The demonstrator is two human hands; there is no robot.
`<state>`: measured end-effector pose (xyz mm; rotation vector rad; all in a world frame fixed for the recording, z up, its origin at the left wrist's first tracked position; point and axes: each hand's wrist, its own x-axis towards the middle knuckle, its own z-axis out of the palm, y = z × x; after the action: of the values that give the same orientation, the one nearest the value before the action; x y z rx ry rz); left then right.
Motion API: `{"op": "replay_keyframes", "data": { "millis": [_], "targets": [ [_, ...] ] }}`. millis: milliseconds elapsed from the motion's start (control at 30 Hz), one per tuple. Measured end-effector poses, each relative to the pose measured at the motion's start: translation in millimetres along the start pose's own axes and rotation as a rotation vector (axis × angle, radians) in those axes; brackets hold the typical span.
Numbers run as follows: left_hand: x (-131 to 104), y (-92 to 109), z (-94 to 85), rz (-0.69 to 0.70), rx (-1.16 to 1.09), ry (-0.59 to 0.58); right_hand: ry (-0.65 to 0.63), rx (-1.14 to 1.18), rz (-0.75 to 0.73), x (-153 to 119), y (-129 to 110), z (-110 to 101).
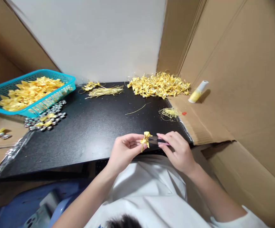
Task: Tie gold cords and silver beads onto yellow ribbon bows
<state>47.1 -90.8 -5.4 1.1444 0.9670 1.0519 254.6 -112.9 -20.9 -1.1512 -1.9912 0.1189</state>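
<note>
Near the front edge of the black table [90,126], my left hand [126,148] pinches a yellow ribbon flower [146,139] between thumb and fingers. My right hand [177,150] grips a small pair of scissors [154,139] with dark blades and pinkish handles. Their blades point left and touch or overlap the flower; whether anything lies between them I cannot tell. One loose gold wire [138,109] lies on the table beyond my hands. Farther back, a bundle of gold wires [105,91] sits left of a large heap of yellow flowers with wire stems [159,85].
A teal basket [71,83] of yellow ribbon pieces stands at the left, with silver beads [49,118] beside it. Thin yellow scraps [169,112] lie at the right near a red bit [184,113]. A white-and-yellow tube [198,91] stands on cardboard. Cardboard walls [241,69] enclose the table.
</note>
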Motion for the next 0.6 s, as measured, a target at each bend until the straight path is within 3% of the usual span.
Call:
{"op": "replay_keyframes", "data": {
  "millis": [267,600],
  "targets": [
    [-0.7,1.2,1.6,0.005,0.027,-0.008,0.024,-0.117,-0.073,-1.4,1.5,2.7],
    [7.8,2.1,4.2,-0.024,0.059,-0.033,0.004,-0.17,-0.034,0.8,6.3,2.6]
  ]
}}
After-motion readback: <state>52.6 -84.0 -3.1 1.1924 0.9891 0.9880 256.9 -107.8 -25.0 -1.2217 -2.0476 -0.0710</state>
